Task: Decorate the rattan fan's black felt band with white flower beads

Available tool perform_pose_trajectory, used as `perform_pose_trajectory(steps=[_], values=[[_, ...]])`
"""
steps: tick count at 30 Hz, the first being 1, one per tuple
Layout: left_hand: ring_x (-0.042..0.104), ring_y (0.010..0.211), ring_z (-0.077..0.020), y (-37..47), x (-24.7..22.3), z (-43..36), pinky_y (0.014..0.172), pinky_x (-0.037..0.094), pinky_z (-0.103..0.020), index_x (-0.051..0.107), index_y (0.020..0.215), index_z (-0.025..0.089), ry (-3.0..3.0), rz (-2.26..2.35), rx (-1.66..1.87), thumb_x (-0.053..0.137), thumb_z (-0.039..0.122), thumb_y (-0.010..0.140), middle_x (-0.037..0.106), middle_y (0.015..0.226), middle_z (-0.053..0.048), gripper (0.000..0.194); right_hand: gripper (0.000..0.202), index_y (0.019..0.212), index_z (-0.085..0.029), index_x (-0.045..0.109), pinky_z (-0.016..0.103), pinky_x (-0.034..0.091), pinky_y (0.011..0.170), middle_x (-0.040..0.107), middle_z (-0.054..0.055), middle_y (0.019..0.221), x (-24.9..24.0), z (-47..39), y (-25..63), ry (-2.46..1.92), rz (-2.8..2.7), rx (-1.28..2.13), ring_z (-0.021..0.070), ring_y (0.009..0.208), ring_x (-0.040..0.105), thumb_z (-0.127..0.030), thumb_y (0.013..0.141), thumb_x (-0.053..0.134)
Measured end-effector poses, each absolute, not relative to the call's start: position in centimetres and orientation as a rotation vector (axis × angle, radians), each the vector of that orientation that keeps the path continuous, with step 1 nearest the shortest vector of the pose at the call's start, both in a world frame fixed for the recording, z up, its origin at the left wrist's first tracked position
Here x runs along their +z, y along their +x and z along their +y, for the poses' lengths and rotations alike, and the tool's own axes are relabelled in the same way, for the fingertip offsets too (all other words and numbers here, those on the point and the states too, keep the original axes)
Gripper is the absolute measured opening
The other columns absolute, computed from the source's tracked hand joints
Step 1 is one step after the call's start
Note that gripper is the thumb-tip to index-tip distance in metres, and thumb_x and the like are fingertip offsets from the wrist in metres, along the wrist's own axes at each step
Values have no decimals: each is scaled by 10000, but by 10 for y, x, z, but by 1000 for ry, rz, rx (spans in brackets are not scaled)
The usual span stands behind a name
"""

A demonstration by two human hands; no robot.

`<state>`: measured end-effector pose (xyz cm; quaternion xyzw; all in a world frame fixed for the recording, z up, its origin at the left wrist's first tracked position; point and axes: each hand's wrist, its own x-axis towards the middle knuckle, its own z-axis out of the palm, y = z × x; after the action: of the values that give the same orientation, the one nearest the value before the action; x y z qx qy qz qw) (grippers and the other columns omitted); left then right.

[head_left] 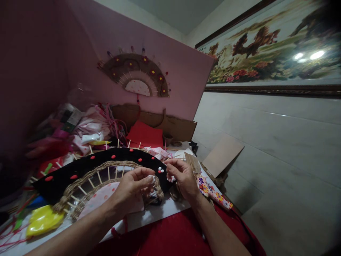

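one view from the person's head, forward and down, close above the black fan [102, 156], pink panel [183, 74] beyond

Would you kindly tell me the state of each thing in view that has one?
Left hand: pinching white material.
Right hand: fingers curled, contents unclear.
Black fan: spread open, bearing red dots and clustered white dots.
Brown fan: spread open, mounted upright.
Framed picture: hung, reflecting light.
Brown panel: leaning at a slant.
Yellow packet: lying down, seal unclear.
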<state>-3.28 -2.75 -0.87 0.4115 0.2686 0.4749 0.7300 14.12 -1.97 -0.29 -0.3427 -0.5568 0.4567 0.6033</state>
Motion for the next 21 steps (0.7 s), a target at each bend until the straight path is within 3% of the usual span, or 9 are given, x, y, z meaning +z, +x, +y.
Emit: perform_pose_trajectory(steps=[5,8,13,17,21], values=[[565,602,-90,-32,-5,-29,529,389,-189,642,826,137,881,624,1038,772,238,585,669,750,-46,291,254,716,-162,602,178,295,360,459,-60,490,-7,-14,146,-784,-1199,1003,50,371,390,-411,754,629],[527,554,-64,-31,-3,-29,492,365,-164,626,777,137,890,626,1041,766,251,597,640,693,-18,255,184,734,-171,622,186,348,401,546,-43,572,-6,-16,146,-760,-1226,967,56,416,447,-332,698,703],[467,481,-44,-30,-5,-29,454,337,-165,599,782,148,943,608,1025,714,222,640,624,693,-6,197,184,868,-181,638,235,453,525,664,20,752,-3,-21,141,-768,-1314,981,90,519,542,-322,751,651],[402,424,-35,-31,-8,-28,392,230,-162,615,837,155,1038,652,1016,653,202,668,586,636,15,179,240,701,-161,582,204,388,426,587,-12,579,-2,-23,138,-781,-1355,973,76,432,476,-391,747,637],[333,402,-29,-28,-5,-29,384,173,-175,635,834,148,1105,669,983,658,319,692,505,558,41,223,249,669,-180,556,194,370,445,514,-35,628,0,-25,136,-784,-1400,939,77,500,452,-341,629,742]])
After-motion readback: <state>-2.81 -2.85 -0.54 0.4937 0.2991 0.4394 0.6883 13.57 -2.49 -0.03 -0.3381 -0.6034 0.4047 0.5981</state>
